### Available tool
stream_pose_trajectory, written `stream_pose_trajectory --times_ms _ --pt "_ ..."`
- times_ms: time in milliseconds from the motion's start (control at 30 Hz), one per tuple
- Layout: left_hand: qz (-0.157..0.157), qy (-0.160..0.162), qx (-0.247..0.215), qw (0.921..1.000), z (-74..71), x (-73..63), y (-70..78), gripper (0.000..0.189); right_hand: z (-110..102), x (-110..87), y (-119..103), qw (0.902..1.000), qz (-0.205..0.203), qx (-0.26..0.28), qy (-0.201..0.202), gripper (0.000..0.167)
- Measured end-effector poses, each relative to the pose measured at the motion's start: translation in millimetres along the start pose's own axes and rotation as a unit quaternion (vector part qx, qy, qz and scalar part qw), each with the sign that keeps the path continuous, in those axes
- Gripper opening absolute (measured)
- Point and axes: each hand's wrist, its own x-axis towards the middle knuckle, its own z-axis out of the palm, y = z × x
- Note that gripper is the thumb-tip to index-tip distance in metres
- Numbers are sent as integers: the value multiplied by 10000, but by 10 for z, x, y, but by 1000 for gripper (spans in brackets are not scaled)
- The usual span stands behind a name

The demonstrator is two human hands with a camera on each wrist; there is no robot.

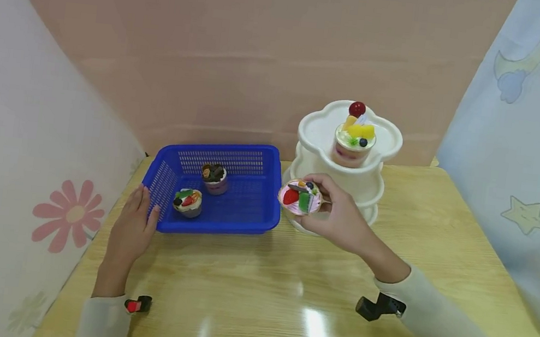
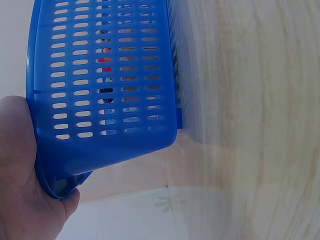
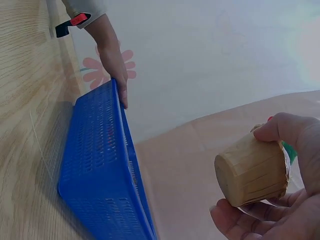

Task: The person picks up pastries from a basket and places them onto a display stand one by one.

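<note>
In my right hand [image 1: 339, 214] I hold a toy cupcake [image 1: 300, 198] with pink cream, a strawberry and a green piece on top. Its tan paper cup [image 3: 252, 172] shows from below in the right wrist view, between thumb and fingers. The cupcake is in the air between the blue plastic basket [image 1: 224, 230] and the white tiered stand [image 1: 315, 132]. My left hand [image 1: 133, 225] rests with straight fingers on the basket's left rim, thumb near the front corner. Inside the basket are a chocolate-topped dessert cup [image 1: 216, 180] and a fruit-topped cupcake [image 1: 188, 203].
On the stand's top tier sits a large fruit dessert cup [image 1: 353, 141] with a cherry. The wooden table [image 1: 257, 293] carries both stand and basket. A pinkish cloth [image 1: 243, 50] hangs behind, and printed pale cloths [image 1: 518, 161] flank the sides.
</note>
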Motion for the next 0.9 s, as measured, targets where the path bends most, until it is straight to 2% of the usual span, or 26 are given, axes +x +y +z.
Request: stream_pose_trajectory --times_ms 133,467,633,900 --pt "-52 14 -14 10000 -33 -21 -35 67 -125 -52 -47 9996 -83 -256 79 66" --pt "152 215 -34 9996 21 72 -29 65 -481 -280 -176 9963 -263 -755 304 68" --pt "82 131 -60 9999 19 70 -20 66 -628 -356 -250 9948 -234 -904 399 69" --pt "-64 -109 19 9999 44 -32 -49 66 -860 -459 -261 9916 -227 -1166 517 71"
